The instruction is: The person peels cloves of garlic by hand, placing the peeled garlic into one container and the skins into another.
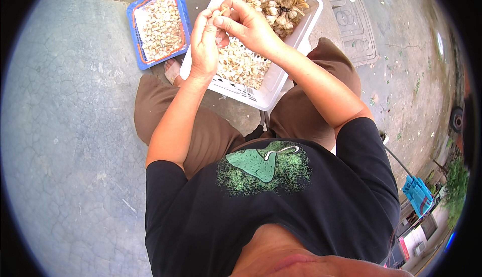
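Note:
My left hand (204,45) and my right hand (250,25) meet over a white plastic crate (265,102). Between their fingertips is a small pale piece of garlic (223,12), mostly covered by the fingers. Both hands grip it, thumbs close together. Bunches of dried garlic bulbs (280,11) with papery stalks lie at the crate's far end. Loose cloves and bits of skin (243,64) cover the nearer part of its floor, partly hidden beneath my hands.
A blue plastic basket (136,53), holding many garlic cloves (161,28), stands left of the crate. My knees flank the crate's near end, and a sandalled foot (172,70) shows between the containers. A blue dustpan (417,195) is far right on the concrete.

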### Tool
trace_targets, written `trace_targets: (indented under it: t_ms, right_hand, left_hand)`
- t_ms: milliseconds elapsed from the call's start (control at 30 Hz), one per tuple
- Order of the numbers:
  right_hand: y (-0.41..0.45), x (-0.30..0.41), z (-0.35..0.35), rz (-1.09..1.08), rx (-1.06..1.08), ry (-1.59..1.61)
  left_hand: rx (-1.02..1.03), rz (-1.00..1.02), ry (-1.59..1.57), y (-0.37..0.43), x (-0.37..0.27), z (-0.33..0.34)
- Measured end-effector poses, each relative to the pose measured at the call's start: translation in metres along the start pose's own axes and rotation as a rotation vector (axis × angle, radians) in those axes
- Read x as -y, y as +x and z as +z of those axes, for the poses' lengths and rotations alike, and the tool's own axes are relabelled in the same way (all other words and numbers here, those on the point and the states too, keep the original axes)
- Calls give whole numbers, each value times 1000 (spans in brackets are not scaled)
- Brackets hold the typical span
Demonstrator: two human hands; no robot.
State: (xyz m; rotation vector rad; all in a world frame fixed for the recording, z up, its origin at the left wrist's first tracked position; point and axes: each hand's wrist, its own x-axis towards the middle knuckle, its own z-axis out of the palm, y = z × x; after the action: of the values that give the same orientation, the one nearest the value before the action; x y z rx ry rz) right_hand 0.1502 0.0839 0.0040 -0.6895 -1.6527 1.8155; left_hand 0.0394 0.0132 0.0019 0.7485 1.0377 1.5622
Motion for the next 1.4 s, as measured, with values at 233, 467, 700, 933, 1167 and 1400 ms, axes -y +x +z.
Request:
trace_targets:
  t_ms: [233,467,700,933,1167,1400]
  right_hand:
    - [-3,-1,3,24,12,140]
    - [-4,-8,4,-14,6,187]
    - [-4,4,6,-15,-23,141]
    - [-3,-6,6,0,0,89]
    - [-3,-14,7,-96,-41,-109]
    - [-3,-19,10,-180,-138,-151]
  left_hand:
    - [-47,-21,-75,-1,3,2]
    - [-94,-73,-118,0,2,3]
    - [-123,19,5,1,3,3]
    - [-91,-22,-52,0,6,-2]
    - [-117,-55,-137,2,8,-3]
    - [-250,-216,-275,6,-7,-1]
